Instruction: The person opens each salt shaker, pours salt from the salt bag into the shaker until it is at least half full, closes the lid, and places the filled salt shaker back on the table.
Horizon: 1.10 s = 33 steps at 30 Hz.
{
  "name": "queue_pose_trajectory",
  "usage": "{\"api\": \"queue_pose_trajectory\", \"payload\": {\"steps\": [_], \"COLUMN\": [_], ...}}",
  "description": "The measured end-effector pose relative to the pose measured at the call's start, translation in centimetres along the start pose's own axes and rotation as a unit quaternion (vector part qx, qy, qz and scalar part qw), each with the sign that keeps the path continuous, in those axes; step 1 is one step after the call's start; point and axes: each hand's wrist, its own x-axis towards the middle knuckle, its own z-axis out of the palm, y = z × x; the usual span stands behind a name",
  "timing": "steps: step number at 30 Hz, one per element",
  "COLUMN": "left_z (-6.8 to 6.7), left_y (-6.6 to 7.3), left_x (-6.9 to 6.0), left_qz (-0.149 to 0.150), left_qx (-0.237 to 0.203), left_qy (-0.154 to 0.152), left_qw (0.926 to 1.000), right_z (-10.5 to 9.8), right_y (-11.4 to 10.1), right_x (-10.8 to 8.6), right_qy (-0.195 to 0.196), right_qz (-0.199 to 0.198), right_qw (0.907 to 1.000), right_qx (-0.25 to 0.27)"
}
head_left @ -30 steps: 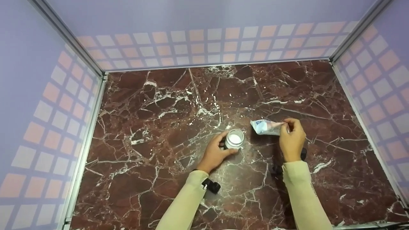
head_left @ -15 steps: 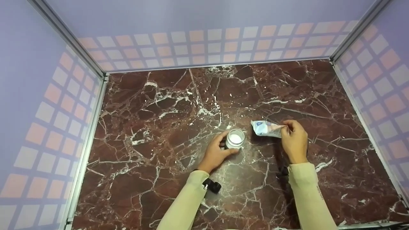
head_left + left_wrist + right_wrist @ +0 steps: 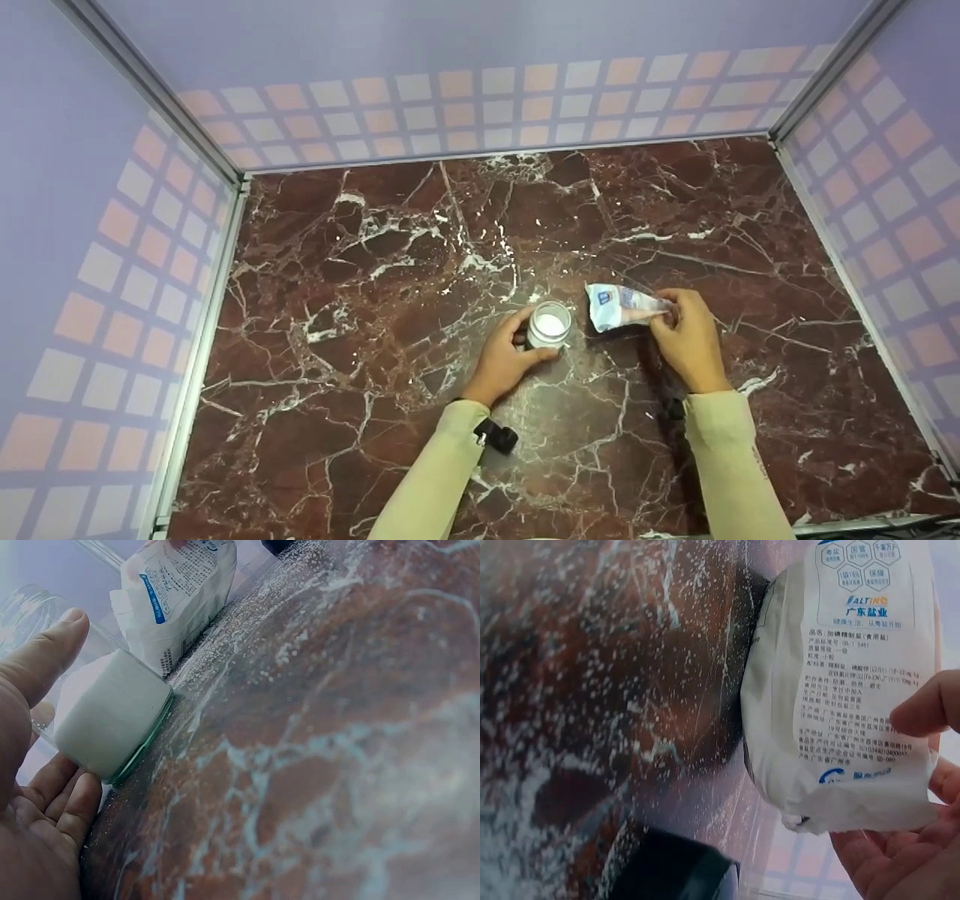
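My left hand (image 3: pixel 501 364) curls its thumb and fingers around a small glass jar (image 3: pixel 538 341) standing upright on the table. White salt (image 3: pixel 112 716) fills much of the jar's lower part; its mouth is uncovered. To the right, my right hand (image 3: pixel 691 337) pinches the narrow end of a white printed salt bag (image 3: pixel 619 307) between thumb and fingers. The bag's wider end points toward the jar, with a gap between them. In the right wrist view, dense printed text and a blue logo cover the bag (image 3: pixel 855 690), whose lower side is at the tabletop.
White grains (image 3: pixel 504 244) are scattered on the red marbled table (image 3: pixel 300 420), mostly beyond the jar. Purple panels with pink and white squares (image 3: pixel 459 109) border the back and both sides. A black wrist camera (image 3: pixel 496 436) sits on the left sleeve.
The right hand has lowered slightly toward me, turning the salt bag so more of its printed face shows. The left hand and jar have stayed in place.
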Motion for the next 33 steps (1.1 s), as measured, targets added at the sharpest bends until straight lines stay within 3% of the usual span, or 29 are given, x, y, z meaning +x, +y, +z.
{"api": "queue_pose_trajectory", "payload": {"steps": [5, 9, 13, 16, 19, 23, 29, 33], "left_z": [0.0, 0.0, 0.2, 0.1, -0.1, -0.1, -0.1, -0.2], "left_y": [-0.1, -0.1, -0.1, -0.2, -0.1, -0.2, -0.1, -0.3], "left_x": [0.0, 0.1, 0.1, 0.1, 0.1, 0.3, 0.2, 0.1], "left_qz": [0.000, 0.006, 0.009, 0.008, 0.005, 0.008, 0.011, 0.014], "left_qx": [-0.001, -0.004, 0.000, 0.001, -0.002, -0.002, -0.002, -0.002], "left_qy": [-0.003, -0.004, -0.005, -0.005, -0.001, -0.002, -0.005, -0.005], "left_qw": [1.0000, 1.0000, 0.9999, 1.0000, 1.0000, 1.0000, 0.9999, 0.9999], "right_z": [-0.8, -2.0, -4.2, -5.3, -5.3, -4.7, -4.6, -4.2], "right_y": [-0.1, 0.0, 0.8, 1.8, 2.9, 4.2, 4.8, 4.0], "right_x": [-0.6, -1.3, -2.6, -3.7, -4.4, -4.6, -5.4, -7.0], "right_qy": [-0.036, -0.020, -0.002, -0.053, -0.122, -0.146, -0.099, 0.052], "right_qz": [-0.022, -0.049, -0.012, 0.033, 0.052, 0.063, 0.079, 0.089], "right_qw": [0.9991, 0.9985, 0.9999, 0.9976, 0.9899, 0.9852, 0.9889, 0.9941], "right_qx": [0.004, 0.009, -0.005, -0.031, -0.050, -0.065, -0.077, -0.034]}}
